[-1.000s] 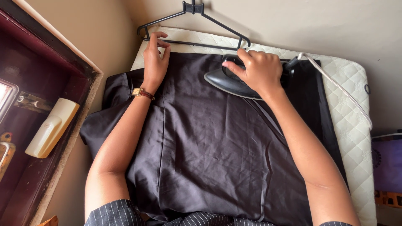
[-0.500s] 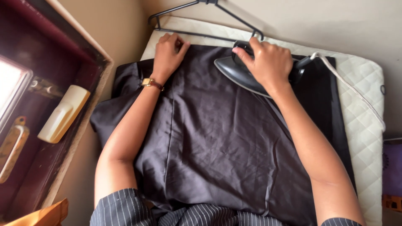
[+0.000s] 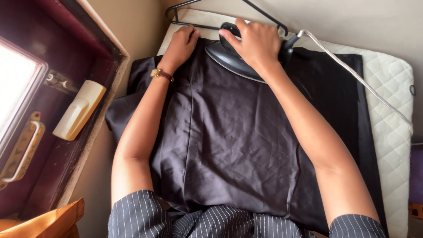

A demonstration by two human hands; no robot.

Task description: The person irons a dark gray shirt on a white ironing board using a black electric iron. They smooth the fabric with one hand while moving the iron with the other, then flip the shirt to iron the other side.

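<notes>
Seen from the head camera, looking down. Right hand (image 3: pixel 260 44) closed around the handle of a dark electric iron with a grey metal sole (image 3: pixel 229 59), fingers curled over the top, thumb side toward the left hand. Iron resting flat on a dark charcoal woven garment (image 3: pixel 233 141), at its far edge, just beside the left hand. Left hand (image 3: pixel 180 46) lying palm down on the same garment, fingers loosely bent and pressing the cloth, holding nothing inside; a small brown-strapped wristwatch with gold case (image 3: pixel 159 74) on its wrist. Garment spread wide under both forearms, reaching from the hands down to the striped sleeves at the near edge, with a long sewn seam running below the left hand. Under the garment, a white quilted padded ironing mat (image 3: pixel 392 119), bare to the outer side of the right arm. A pale grey power cord (image 3: pixel 352 75) leaving the iron behind the right hand and running over the mat. Beyond both hands, a black wire clothes hanger (image 3: pixel 264 15), touching the far edge of the mat. To the outer side of the left arm, a dark maroon wooden window frame (image 3: pixel 66 53), with a cream plastic oblong holder (image 3: pixel 79 117) fixed on it, well apart from the hand.
</notes>
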